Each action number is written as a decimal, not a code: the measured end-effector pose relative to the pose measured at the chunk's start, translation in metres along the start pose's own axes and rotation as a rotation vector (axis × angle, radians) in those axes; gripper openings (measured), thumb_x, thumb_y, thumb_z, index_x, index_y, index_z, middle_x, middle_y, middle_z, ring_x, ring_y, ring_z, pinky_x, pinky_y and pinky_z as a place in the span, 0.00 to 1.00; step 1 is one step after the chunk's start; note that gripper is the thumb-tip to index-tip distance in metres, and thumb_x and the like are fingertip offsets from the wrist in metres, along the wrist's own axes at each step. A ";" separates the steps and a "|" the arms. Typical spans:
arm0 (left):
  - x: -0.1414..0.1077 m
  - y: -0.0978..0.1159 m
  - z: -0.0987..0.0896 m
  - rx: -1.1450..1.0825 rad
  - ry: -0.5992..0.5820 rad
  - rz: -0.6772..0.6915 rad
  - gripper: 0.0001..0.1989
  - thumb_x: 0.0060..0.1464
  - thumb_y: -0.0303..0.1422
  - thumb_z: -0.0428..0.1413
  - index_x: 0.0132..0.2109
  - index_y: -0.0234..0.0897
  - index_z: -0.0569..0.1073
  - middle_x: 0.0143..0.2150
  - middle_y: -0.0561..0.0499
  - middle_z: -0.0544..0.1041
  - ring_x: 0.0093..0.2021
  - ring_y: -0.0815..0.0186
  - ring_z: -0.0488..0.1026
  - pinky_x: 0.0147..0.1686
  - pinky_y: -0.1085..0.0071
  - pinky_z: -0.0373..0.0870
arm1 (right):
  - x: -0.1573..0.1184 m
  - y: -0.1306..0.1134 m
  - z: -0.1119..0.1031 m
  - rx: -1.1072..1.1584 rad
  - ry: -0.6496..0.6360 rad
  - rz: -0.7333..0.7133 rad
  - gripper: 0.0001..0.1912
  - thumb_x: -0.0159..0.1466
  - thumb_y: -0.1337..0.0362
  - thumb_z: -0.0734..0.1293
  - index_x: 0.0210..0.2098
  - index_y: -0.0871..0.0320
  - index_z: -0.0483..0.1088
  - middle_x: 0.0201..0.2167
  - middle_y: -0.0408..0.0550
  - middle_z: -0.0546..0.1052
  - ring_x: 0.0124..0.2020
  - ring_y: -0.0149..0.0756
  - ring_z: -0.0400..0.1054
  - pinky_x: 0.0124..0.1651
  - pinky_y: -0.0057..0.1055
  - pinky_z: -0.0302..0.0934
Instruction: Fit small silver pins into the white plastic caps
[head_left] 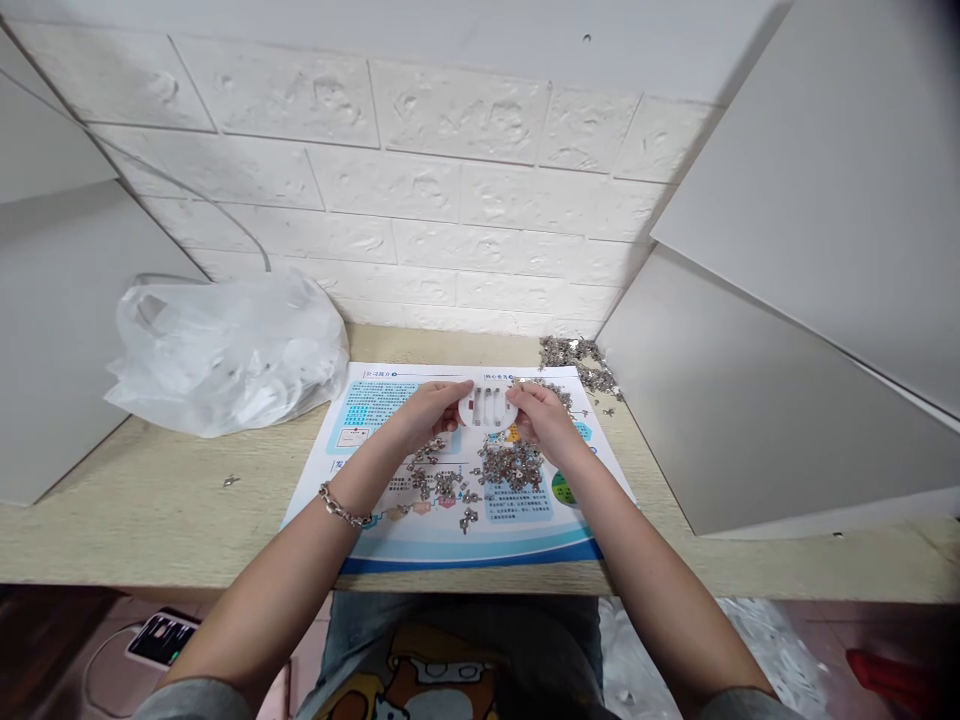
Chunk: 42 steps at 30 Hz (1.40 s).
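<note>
Holds a white disc point(487, 406) above a printed sheet point(480, 548) on the worktop point(150, 545), pinching the left rim in the fingers of the left hand point(429, 412) and the right rim in those of the right hand point(543, 415). Can see narrow slots and small metal pieces in the disc, plus a dark red mark near its left edge. Can read 公司简介 at the upper left of the sheet, above a blue panel of text; can find a second heading at upper right, too small to read with confidence, and, at lower left, one beginning 发, partly hidden by the left forearm. Cannot make out the finer lines. Can see a dense pile point(512, 467) of metal parts on the sheet, a looser scatter point(446, 485) to its left, and, beside the far right corner, a heap point(576, 362) on the worktop. Can also see, at far left, a white bag point(232, 355), a lone part point(230, 481) in front of it, and, below worktop level, a lit phone point(161, 637) with illegible text.
</note>
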<state>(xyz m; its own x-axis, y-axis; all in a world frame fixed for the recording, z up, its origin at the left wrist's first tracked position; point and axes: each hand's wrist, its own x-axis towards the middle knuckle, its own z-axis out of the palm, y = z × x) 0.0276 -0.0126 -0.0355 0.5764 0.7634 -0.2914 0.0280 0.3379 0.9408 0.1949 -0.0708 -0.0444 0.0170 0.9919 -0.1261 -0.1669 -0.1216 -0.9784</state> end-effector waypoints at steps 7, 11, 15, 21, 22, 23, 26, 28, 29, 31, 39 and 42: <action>0.000 0.004 -0.003 -0.086 0.007 0.046 0.15 0.46 0.42 0.57 0.28 0.32 0.70 0.24 0.51 0.68 0.23 0.74 0.61 0.21 0.75 0.53 | 0.002 0.003 -0.001 -0.401 0.090 -0.316 0.17 0.58 0.55 0.60 0.20 0.59 0.52 0.16 0.37 0.52 0.19 0.24 0.47 0.22 0.24 0.43; 0.002 0.001 -0.006 -0.075 -0.003 0.064 0.16 0.45 0.43 0.58 0.32 0.33 0.71 0.27 0.50 0.68 0.24 0.75 0.62 0.22 0.76 0.54 | 0.000 0.003 0.000 -0.503 0.123 -0.348 0.18 0.59 0.55 0.59 0.20 0.58 0.51 0.16 0.37 0.51 0.19 0.25 0.47 0.23 0.24 0.43; 0.002 0.000 -0.007 -0.034 -0.007 0.083 0.16 0.46 0.43 0.57 0.30 0.32 0.69 0.25 0.51 0.67 0.23 0.75 0.61 0.22 0.76 0.54 | -0.001 0.003 0.000 -0.547 0.139 -0.347 0.17 0.59 0.55 0.58 0.20 0.58 0.51 0.16 0.37 0.52 0.19 0.25 0.48 0.22 0.24 0.42; -0.001 0.006 -0.003 0.207 0.059 0.164 0.15 0.50 0.42 0.52 0.28 0.33 0.66 0.22 0.53 0.64 0.22 0.73 0.59 0.23 0.75 0.55 | -0.002 0.003 0.002 -0.582 0.142 -0.366 0.18 0.59 0.54 0.58 0.20 0.58 0.51 0.16 0.38 0.52 0.19 0.26 0.48 0.23 0.24 0.43; -0.002 0.008 -0.002 0.332 0.107 0.194 0.14 0.51 0.41 0.50 0.28 0.34 0.66 0.22 0.52 0.65 0.22 0.72 0.59 0.24 0.74 0.56 | -0.002 0.003 0.003 -0.587 0.141 -0.364 0.18 0.60 0.54 0.58 0.20 0.58 0.52 0.16 0.38 0.53 0.20 0.26 0.48 0.23 0.24 0.43; -0.004 0.011 -0.002 0.479 0.166 0.227 0.13 0.52 0.39 0.48 0.28 0.34 0.66 0.23 0.51 0.66 0.23 0.71 0.61 0.26 0.73 0.57 | -0.003 0.003 0.004 -0.590 0.134 -0.358 0.18 0.60 0.53 0.58 0.21 0.58 0.53 0.16 0.38 0.53 0.20 0.26 0.49 0.23 0.24 0.44; -0.022 0.019 -0.009 0.885 0.352 0.300 0.12 0.54 0.37 0.44 0.32 0.37 0.69 0.30 0.50 0.72 0.31 0.65 0.66 0.34 0.69 0.59 | -0.004 0.004 0.008 -0.592 0.094 -0.323 0.16 0.61 0.52 0.56 0.28 0.58 0.61 0.18 0.39 0.58 0.20 0.27 0.51 0.24 0.25 0.46; -0.043 0.023 -0.023 1.015 0.416 0.257 0.15 0.55 0.39 0.42 0.36 0.39 0.70 0.34 0.50 0.73 0.34 0.63 0.67 0.35 0.69 0.59 | -0.005 0.005 0.010 -0.598 0.076 -0.301 0.16 0.61 0.51 0.55 0.33 0.57 0.64 0.19 0.39 0.59 0.20 0.27 0.52 0.25 0.25 0.47; -0.055 0.024 -0.034 1.061 0.417 0.216 0.16 0.55 0.40 0.41 0.36 0.39 0.70 0.35 0.50 0.74 0.35 0.62 0.68 0.35 0.68 0.60 | -0.006 0.005 0.010 -0.603 0.075 -0.295 0.17 0.61 0.51 0.55 0.34 0.57 0.64 0.19 0.39 0.60 0.20 0.27 0.52 0.25 0.25 0.47; -0.083 0.021 -0.062 1.119 0.460 0.114 0.15 0.53 0.40 0.44 0.37 0.39 0.71 0.38 0.49 0.74 0.39 0.60 0.68 0.38 0.68 0.60 | -0.006 0.004 0.011 -0.615 0.074 -0.292 0.16 0.61 0.51 0.55 0.32 0.57 0.64 0.19 0.39 0.58 0.20 0.27 0.51 0.25 0.25 0.46; -0.167 -0.004 -0.162 0.935 1.190 -0.454 0.15 0.48 0.41 0.43 0.39 0.46 0.70 0.14 0.60 0.70 0.27 0.61 0.70 0.29 0.70 0.62 | -0.008 0.005 0.013 -0.596 0.048 -0.241 0.15 0.60 0.54 0.57 0.35 0.57 0.66 0.19 0.39 0.59 0.19 0.27 0.49 0.23 0.26 0.45; -0.175 -0.009 -0.184 1.057 1.240 -0.598 0.17 0.49 0.40 0.40 0.39 0.48 0.71 0.08 0.60 0.64 0.29 0.61 0.70 0.27 0.71 0.62 | -0.009 0.004 0.013 -0.571 0.057 -0.200 0.19 0.60 0.54 0.57 0.47 0.56 0.64 0.17 0.38 0.57 0.17 0.26 0.48 0.22 0.26 0.44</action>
<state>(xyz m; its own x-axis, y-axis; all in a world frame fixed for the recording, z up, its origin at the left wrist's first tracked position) -0.2240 -0.0476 -0.0254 -0.6156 0.7833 -0.0857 0.7569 0.6181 0.2125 0.1812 -0.0797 -0.0454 0.0484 0.9960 0.0757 0.4004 0.0500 -0.9150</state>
